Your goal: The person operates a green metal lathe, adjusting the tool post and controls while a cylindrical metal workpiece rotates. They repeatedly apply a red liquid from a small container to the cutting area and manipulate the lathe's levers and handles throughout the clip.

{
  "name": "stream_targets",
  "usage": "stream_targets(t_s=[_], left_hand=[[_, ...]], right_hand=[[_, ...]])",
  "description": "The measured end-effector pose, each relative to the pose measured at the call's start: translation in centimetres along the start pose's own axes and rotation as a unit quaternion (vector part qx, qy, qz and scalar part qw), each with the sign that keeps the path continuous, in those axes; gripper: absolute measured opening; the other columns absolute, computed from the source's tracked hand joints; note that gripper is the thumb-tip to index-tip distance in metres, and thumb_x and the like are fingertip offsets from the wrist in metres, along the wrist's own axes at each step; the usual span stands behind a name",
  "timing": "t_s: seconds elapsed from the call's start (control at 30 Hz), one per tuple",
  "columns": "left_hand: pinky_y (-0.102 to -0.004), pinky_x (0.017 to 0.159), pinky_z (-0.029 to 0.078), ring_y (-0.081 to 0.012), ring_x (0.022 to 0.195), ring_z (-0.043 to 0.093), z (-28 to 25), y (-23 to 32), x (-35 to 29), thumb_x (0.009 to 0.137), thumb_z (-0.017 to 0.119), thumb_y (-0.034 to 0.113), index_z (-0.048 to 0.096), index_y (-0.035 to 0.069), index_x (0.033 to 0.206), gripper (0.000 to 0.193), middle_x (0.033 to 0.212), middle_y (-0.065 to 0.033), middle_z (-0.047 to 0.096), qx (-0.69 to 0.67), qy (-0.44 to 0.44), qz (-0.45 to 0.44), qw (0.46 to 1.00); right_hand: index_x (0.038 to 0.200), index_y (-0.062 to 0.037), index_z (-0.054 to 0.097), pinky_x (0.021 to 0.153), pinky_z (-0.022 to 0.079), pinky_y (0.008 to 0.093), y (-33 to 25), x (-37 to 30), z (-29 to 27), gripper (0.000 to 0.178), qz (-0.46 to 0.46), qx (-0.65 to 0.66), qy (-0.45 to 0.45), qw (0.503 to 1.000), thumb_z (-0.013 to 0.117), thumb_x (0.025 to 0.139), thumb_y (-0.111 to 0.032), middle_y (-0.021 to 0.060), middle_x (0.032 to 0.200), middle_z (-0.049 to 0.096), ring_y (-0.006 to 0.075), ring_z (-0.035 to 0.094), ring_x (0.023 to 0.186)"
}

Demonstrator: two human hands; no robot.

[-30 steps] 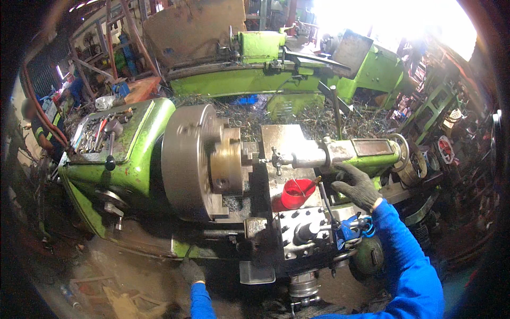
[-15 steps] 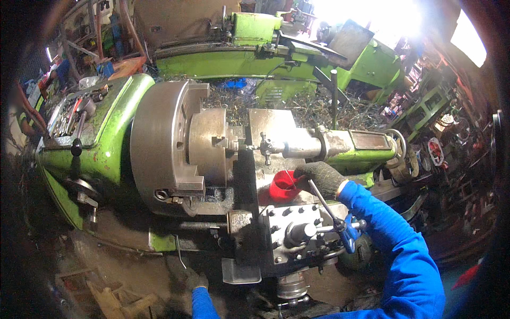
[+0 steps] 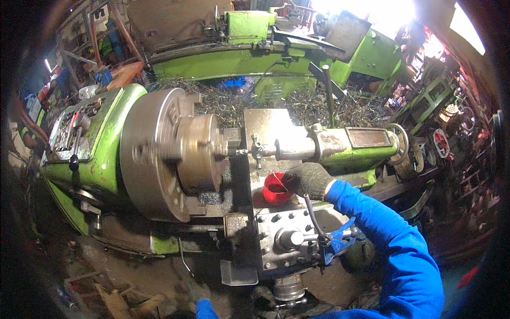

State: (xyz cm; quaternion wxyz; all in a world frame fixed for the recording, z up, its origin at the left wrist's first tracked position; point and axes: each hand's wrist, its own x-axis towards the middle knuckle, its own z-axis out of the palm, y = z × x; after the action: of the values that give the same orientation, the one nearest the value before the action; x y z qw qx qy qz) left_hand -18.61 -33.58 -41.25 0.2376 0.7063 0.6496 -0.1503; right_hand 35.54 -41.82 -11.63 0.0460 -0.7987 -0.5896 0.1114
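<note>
Currently, the gloved right hand (image 3: 309, 179) is at the right rim of the red cup (image 3: 278, 189); its fingers look bent, but the tips are hidden, so whether they close on anything cannot be told. The cup stands open end up on the lathe carriage (image 3: 265, 123), close to the far edge of the square tool post (image 3: 272, 255). A thin, pale wire-like line (image 3: 280, 182) crosses the cup's mouth.

Left hand (image 3: 197, 295): gloved, low, near the lower end of a bent metal lever (image 3: 184, 259), below the front edge of the lathe bed. Dim and blurred; finger state and contact cannot be told.

Left of the carriage, the large chuck (image 3: 151, 154) carries a round metal workpiece (image 3: 197, 153); both are motion-blurred. Tailstock (image 3: 361, 151), green, lies beyond the right hand, its handwheel (image 3: 399, 143) at the right end. Blue object (image 3: 337, 242) sits at the tool post's right edge. Assorted hand tools (image 3: 71, 125) lie along the left side of the headstock top (image 3: 103, 130).
</note>
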Motion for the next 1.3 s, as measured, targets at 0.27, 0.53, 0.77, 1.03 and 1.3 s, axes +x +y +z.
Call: stream_targets(t_s=[0.27, 0.53, 0.77, 1.03, 1.3], left_hand=[[-0.0529, 0.111, 0.046, -0.0427, 0.144, 0.044, -6.5, 5.0, -4.1, 0.093, 0.06, 0.052, 0.038, 0.003, 0.158, 0.083, 0.162, -0.0222, 0.04, 0.022, -0.152, -0.114, 0.982], [-0.0524, 0.121, 0.035, -0.0462, 0.146, 0.04, 7.9, -6.3, 2.5, 0.095, 0.065, 0.044, 0.033, -0.002, 0.158, 0.084, 0.162, -0.0264, 0.036, -0.017, 0.018, -0.027, 0.999], [-0.0507, 0.123, 0.029, -0.0395, 0.147, 0.037, 4.2, -2.5, 4.4, 0.095, 0.065, 0.046, 0.043, -0.001, 0.152, 0.077, 0.158, -0.025, 0.038, -0.103, 0.078, -0.078, 0.989], [-0.0529, 0.11, 0.037, -0.0325, 0.118, 0.049, 13.1, -7.0, 18.1, 0.095, 0.063, 0.053, 0.053, 0.007, 0.132, 0.06, 0.124, -0.0164, 0.051, -0.128, 0.024, -0.116, 0.985], [-0.0551, 0.096, 0.046, -0.0254, 0.088, 0.061, 9.2, -8.4, 15.6, 0.096, 0.062, 0.059, 0.064, 0.015, 0.112, 0.048, 0.089, -0.0078, 0.064, -0.644, -0.086, -0.099, 0.754]], right_hand=[[0.101, -0.0015, 0.075, 0.075, 0.059, 0.0361, -1.4, -4.2, -5.9, 0.02, 0.052, 0.273, 0.198, 0.94, 0.077, 0.086, -0.016, 0.0147, 0.091, 0.076, 0.0232, 0.076, 0.083], [0.103, -0.0038, 0.075, 0.075, 0.056, 0.0397, -1.4, -5.2, -6.0, 0.019, -0.056, 0.219, 0.211, 0.951, 0.077, 0.087, -0.013, 0.0153, 0.093, 0.071, 0.0302, 0.07, 0.082], [0.105, -0.0045, 0.07, 0.064, 0.052, 0.0298, 1.7, -6.4, -2.3, 0.016, 0.179, 0.542, 0.291, 0.768, 0.072, 0.093, -0.015, 0.0072, 0.088, 0.068, 0.0167, 0.066, 0.076], [0.104, -0.0093, 0.068, 0.058, 0.054, 0.0269, 3.3, -0.2, -2.2, 0.013, 0.103, 0.693, 0.162, 0.695, 0.07, 0.094, -0.018, 0.0031, 0.092, 0.066, 0.0109, 0.066, 0.081], [0.106, -0.0057, 0.071, 0.043, 0.054, 0.0307, -4.0, 8.4, -5.1, 0.02, 0.149, 0.566, 0.226, 0.778, 0.07, 0.096, -0.023, 0.007, 0.076, 0.066, 0.0132, 0.062, 0.054]])
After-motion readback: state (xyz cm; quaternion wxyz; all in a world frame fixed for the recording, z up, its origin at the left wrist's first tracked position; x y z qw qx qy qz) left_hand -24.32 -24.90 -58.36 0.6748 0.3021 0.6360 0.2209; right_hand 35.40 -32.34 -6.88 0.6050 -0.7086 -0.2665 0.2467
